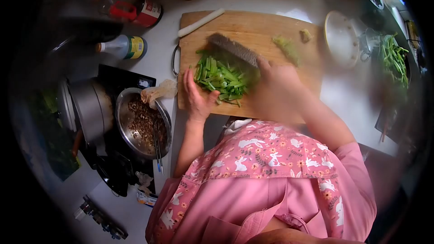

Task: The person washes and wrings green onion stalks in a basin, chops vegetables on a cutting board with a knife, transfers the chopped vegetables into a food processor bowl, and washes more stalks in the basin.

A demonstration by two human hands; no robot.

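A heap of cut green stalks (221, 79) lies on the wooden cutting board (253, 25). My left hand (199, 99) rests against the heap's left side, thumb and fingers apart, with nothing gripped. Smeared by motion, my right hand (280, 86) holds a kitchen knife (235, 49) by the handle, which the fingers hide. Its broad blade slants along the far side of the heap. A white scallion stalk or similar piece (201, 22) lies at the board's far left corner. Pale green chopped bits (287, 49) and a small yellowish lump (306, 35) sit at the right.
Left of the board stand a metal bowl (121, 124) with a dark minced mix and chopsticks (158, 153), a pot (92, 106), and a sauce bottle (120, 46). A white dish (340, 36) and leafy greens (394, 58) are on the right. Jars (149, 12) line the back.
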